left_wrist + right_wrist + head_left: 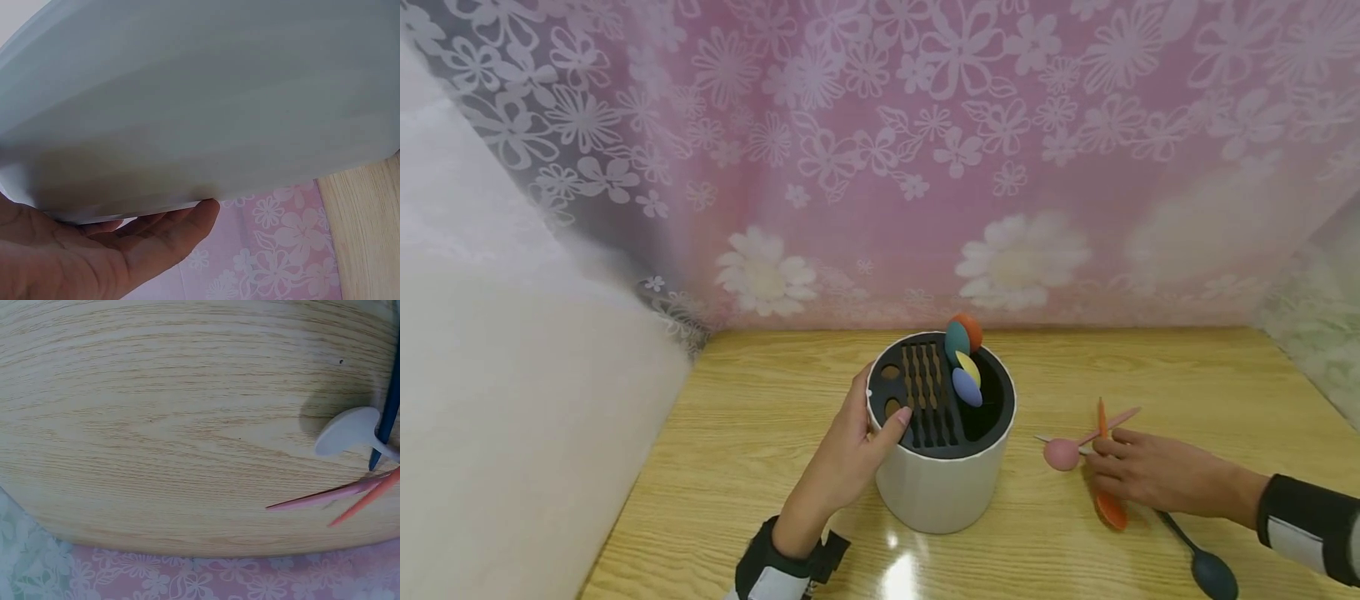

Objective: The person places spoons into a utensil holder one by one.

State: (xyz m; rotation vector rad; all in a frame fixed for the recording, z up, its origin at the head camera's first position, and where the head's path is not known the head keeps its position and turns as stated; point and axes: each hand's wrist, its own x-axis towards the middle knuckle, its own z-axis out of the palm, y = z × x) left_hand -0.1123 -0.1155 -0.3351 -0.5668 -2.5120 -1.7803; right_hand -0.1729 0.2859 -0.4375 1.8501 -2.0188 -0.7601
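A white round utensil holder (936, 492) with a black slotted lid (934, 442) stands upright on the table. My left hand (850, 446) grips its left side, thumb over the rim and fingers behind the wall; the left wrist view shows fingers against the white wall (206, 106). To the right, my right hand (1157, 471) reaches over a crossed group of spoons, fingers at the handles. There lie a pink spoon (1062, 455), an orange spoon (1110, 510) and a dark spoon (1214, 575). A whitish spoon (347, 431) shows in the right wrist view. I cannot tell whether the fingers pinch one.
In the holder's large opening stand an orange-red spoon (970, 329), a teal spoon (956, 343), a yellow spoon (970, 367) and a lavender spoon (966, 387). A pink flowered curtain (880, 183) hangs behind the wooden table (752, 433). A pale cloth (512, 375) borders the left.
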